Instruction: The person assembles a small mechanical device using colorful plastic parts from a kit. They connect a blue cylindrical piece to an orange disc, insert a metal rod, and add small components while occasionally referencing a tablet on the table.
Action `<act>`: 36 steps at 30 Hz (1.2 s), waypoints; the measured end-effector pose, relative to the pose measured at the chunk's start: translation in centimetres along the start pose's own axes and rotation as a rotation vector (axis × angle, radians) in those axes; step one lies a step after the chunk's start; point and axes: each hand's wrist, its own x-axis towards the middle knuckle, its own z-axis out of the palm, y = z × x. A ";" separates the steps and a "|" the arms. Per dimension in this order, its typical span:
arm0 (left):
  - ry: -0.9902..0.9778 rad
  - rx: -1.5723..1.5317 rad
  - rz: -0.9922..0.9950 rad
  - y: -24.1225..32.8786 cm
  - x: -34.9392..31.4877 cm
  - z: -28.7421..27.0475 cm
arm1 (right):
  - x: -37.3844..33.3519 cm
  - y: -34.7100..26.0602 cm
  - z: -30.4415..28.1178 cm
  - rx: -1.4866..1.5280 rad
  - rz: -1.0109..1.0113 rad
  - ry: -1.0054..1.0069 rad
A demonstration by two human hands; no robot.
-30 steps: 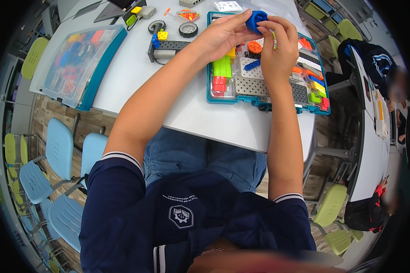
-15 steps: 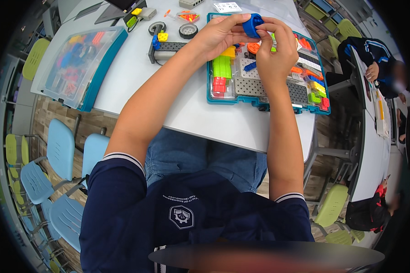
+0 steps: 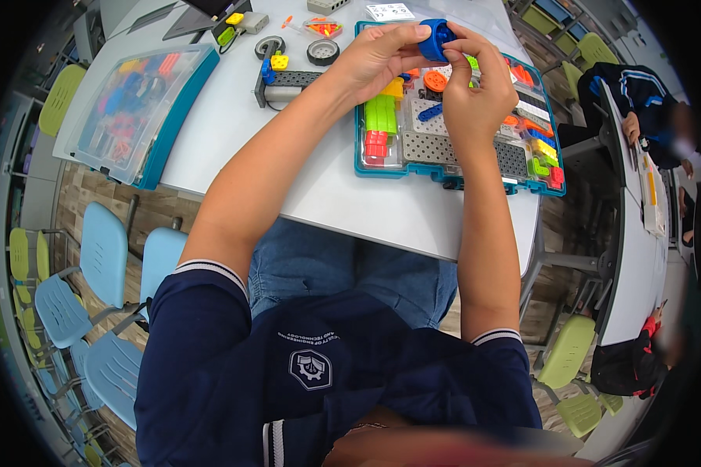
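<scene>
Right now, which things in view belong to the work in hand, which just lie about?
In use, apparently: blue ring, held by left hand and right hand; parts kit beneath.
Lying about, apparently: clear-lidded teal case; grey-hubbed wheels; perforated grey beam; light-blue chairs.

Pale-blue chairs (image 3: 103, 253) stand at nine o'clock on wood-patterned floor (image 3: 74, 187), a green chair (image 3: 58, 101) at ten. A neighbouring table (image 3: 635, 257) lies at three, a dark-jacketed person (image 3: 627, 89) beside it at two, a lime chair (image 3: 566, 350) at four.
</scene>
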 end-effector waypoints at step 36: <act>0.026 0.063 -0.098 0.3 0.1 -0.6 | 1.4 -0.1 -1.3 0.060 0.020 -0.060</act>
